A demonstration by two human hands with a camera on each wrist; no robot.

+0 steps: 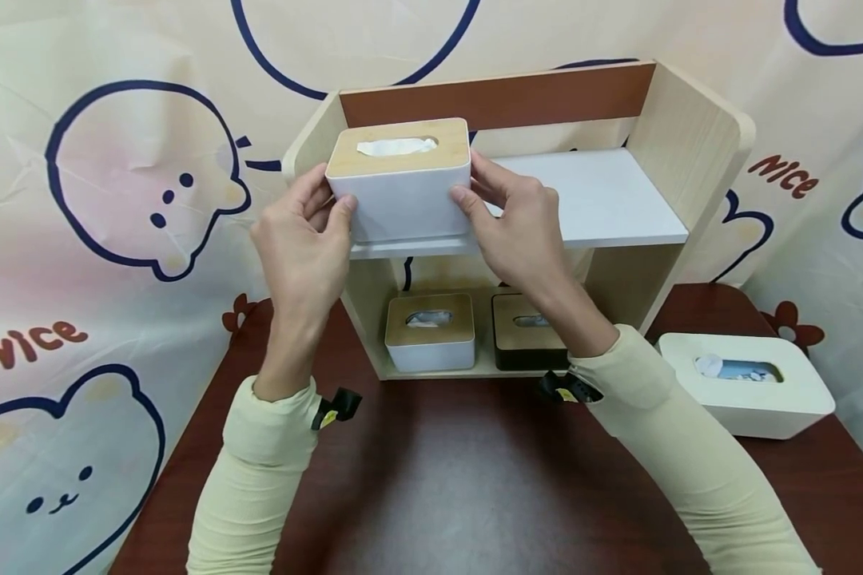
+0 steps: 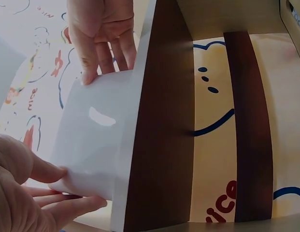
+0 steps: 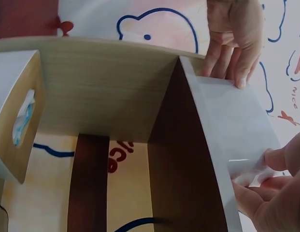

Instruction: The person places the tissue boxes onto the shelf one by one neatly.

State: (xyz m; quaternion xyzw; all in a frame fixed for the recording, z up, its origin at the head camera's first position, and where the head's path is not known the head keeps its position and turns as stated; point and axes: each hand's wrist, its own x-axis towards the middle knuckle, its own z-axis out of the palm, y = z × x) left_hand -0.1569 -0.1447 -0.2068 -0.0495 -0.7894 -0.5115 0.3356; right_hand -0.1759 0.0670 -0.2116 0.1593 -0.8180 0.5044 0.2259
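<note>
Head view, left to right. A cartoon-bear backdrop [image 1: 115, 200] hangs behind a dark reddish-brown counter [image 1: 460, 479]. The left hand [image 1: 304, 239] grips the left end of a white tissue box with a wooden lid [image 1: 400, 180] — thumb on the front face, fingers curled round the side. The box sits at the left front edge of the upper shelf [image 1: 604, 200] of a small wooden shelf unit [image 1: 690, 136], with a tissue showing in the lid slot. The right hand [image 1: 521, 224] grips the box's right end in the same way, fingers curled on its side and front.

On the bottom level of the unit stand two smaller boxes, just beside each other: a white tissue box [image 1: 430, 331] at left and a black tissue box [image 1: 528, 331] at right, both wooden-lidded. At far right on the counter, apart from the unit, lies a larger all-white tissue box [image 1: 748, 383].

Wrist views — the left wrist camera shows both hands' fingers [image 2: 99, 58] pressed to the box's white wall; the right wrist camera shows the same hold from the other side.
</note>
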